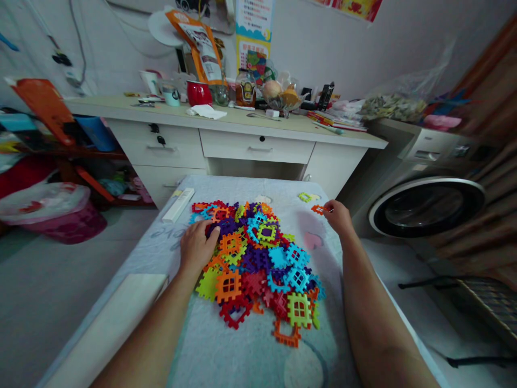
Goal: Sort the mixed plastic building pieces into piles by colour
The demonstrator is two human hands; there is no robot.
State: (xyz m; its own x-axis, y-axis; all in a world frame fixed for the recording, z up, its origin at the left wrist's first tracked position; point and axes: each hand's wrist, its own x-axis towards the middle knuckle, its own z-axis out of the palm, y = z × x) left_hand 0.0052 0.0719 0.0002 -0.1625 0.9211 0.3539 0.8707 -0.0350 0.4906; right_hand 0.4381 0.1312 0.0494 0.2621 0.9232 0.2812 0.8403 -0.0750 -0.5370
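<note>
A heap of several colourful plastic interlocking tiles lies on a pale cloth-covered table. My left hand rests on the heap's left side, its fingers curled down onto the purple and orange pieces. My right hand is at the table's far right and pinches a small orange tile. A green tile lies loose just beyond it.
A white box lies at the table's far left, a pale board along its near left edge. Behind stand a cluttered desk with drawers, a washing machine at right, and a pink bin at left.
</note>
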